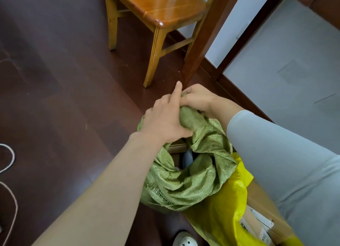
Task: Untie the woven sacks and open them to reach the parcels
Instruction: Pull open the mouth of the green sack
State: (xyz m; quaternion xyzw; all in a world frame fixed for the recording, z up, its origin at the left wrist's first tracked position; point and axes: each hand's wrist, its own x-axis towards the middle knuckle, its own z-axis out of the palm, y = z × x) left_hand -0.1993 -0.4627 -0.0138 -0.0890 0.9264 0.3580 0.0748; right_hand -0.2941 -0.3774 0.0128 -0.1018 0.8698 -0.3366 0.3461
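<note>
Both hands meet at the far rim of a green woven sack [193, 172]: the left hand [163, 120] presses bunched fabric, forefinger extended; the right hand [197, 98] is closed on the rim. The mouth below gapes, parcels dimly visible. Beside the right forearm, a yellow sack [220, 209] shows a label, unreadable.

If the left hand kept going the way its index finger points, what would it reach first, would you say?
Probably the dark table leg just beyond the fingertip of the left hand; the chair stands further left. Depth is hard to judge here.
</note>
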